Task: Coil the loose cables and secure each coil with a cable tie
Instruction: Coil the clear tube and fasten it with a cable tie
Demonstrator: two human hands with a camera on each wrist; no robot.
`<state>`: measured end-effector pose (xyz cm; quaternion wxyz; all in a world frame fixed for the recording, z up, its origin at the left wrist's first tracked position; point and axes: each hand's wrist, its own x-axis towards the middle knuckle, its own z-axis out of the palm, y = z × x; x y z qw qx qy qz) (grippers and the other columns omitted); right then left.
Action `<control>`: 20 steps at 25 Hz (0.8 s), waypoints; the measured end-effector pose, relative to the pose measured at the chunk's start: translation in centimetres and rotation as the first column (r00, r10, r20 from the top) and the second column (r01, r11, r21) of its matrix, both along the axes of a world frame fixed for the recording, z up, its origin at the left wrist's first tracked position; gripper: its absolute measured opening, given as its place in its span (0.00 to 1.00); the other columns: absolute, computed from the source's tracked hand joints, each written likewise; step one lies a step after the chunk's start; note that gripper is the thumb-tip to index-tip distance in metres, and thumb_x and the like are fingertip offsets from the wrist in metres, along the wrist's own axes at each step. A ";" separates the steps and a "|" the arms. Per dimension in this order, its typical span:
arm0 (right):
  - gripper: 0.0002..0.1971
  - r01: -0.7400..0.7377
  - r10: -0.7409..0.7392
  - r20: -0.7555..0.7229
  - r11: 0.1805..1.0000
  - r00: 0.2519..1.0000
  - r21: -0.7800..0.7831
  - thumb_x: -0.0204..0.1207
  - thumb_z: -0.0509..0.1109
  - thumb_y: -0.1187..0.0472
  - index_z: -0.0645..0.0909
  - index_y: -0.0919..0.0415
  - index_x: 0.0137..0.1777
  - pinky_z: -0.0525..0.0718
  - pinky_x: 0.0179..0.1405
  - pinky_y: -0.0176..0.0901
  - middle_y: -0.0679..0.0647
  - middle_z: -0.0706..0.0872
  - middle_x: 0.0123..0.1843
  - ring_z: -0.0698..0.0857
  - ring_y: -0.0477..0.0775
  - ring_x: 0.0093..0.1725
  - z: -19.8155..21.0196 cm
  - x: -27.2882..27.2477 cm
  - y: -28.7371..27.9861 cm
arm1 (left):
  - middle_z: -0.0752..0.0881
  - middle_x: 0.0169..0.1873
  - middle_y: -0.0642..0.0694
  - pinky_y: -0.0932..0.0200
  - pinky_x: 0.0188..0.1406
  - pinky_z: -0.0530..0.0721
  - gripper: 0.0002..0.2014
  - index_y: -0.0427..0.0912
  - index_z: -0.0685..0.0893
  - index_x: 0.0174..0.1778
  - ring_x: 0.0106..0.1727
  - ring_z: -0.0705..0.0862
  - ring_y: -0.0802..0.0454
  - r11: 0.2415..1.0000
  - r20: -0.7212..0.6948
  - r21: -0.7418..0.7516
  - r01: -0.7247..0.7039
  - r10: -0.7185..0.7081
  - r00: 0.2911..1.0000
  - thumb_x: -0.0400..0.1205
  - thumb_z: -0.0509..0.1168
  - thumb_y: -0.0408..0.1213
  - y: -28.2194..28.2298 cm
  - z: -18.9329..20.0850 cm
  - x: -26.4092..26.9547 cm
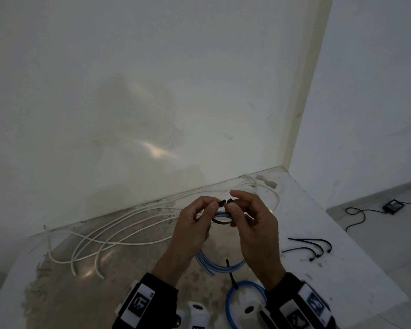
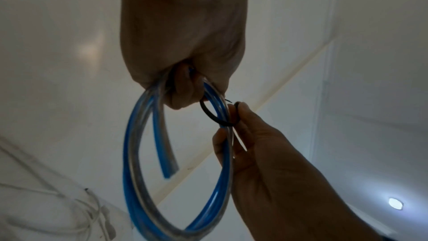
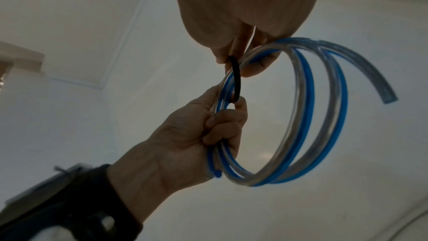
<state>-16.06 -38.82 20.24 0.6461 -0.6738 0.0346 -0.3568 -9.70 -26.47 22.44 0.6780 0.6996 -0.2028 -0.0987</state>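
Head cam looks down and fwd over the counter; both wrist cams look up, close in, sharing the blue coil w/ head cam.

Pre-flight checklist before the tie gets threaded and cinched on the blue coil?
1. Black cable tie wrapped around the blue coil: ok, it loops the bundled turns.
2. Both tie ends held: ok, left hand and right hand each pinch one end above the coil.
3. Tail inserted in the tie head: not ok, the ends sit apart in the head view.
4. All turns inside the loop: cannot tell, one free cable end splays out past the hands.
5. Spare ties available on the table: ok.
6. White cable remains uncoiled: not ok, lying loose.
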 end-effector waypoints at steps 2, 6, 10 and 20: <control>0.08 -0.003 0.002 0.010 0.999 1.000 0.045 0.80 0.70 0.66 0.85 0.57 0.57 0.88 0.38 0.37 0.47 0.92 0.46 0.91 0.48 0.46 0.1 -0.1 -0.1 | 0.68 0.17 0.53 0.64 0.18 0.59 0.10 0.44 0.87 0.48 0.17 0.59 0.55 0.999 -0.013 0.015 0.041 -0.041 0.999 0.85 0.61 0.41 0.1 0.1 0.3; 0.08 -0.012 0.012 0.007 0.999 1.000 0.046 0.79 0.70 0.66 0.86 0.57 0.55 0.88 0.38 0.34 0.45 0.91 0.46 0.91 0.47 0.45 0.2 -0.2 -0.4 | 0.70 0.15 0.54 0.65 0.18 0.61 0.11 0.42 0.87 0.48 0.16 0.61 0.57 0.997 0.016 0.059 0.047 -0.048 0.999 0.86 0.61 0.41 0.0 0.2 0.4; 0.08 -0.021 0.021 -0.006 1.000 1.000 0.022 0.79 0.71 0.68 0.86 0.57 0.55 0.88 0.38 0.33 0.45 0.91 0.46 0.91 0.45 0.46 0.3 -0.2 -0.6 | 0.70 0.15 0.54 0.66 0.17 0.63 0.10 0.44 0.88 0.47 0.16 0.62 0.57 0.998 0.022 0.060 0.027 -0.028 0.999 0.86 0.61 0.40 -0.3 0.3 0.3; 0.07 -0.009 0.009 -0.017 0.999 1.000 -0.044 0.78 0.73 0.65 0.86 0.59 0.54 0.91 0.41 0.40 0.49 0.88 0.49 0.89 0.50 0.51 0.3 0.2 -0.8 | 0.73 0.15 0.55 0.65 0.18 0.63 0.11 0.48 0.89 0.45 0.16 0.63 0.58 1.000 0.023 0.030 0.002 -0.003 1.000 0.82 0.63 0.46 -0.7 0.9 0.0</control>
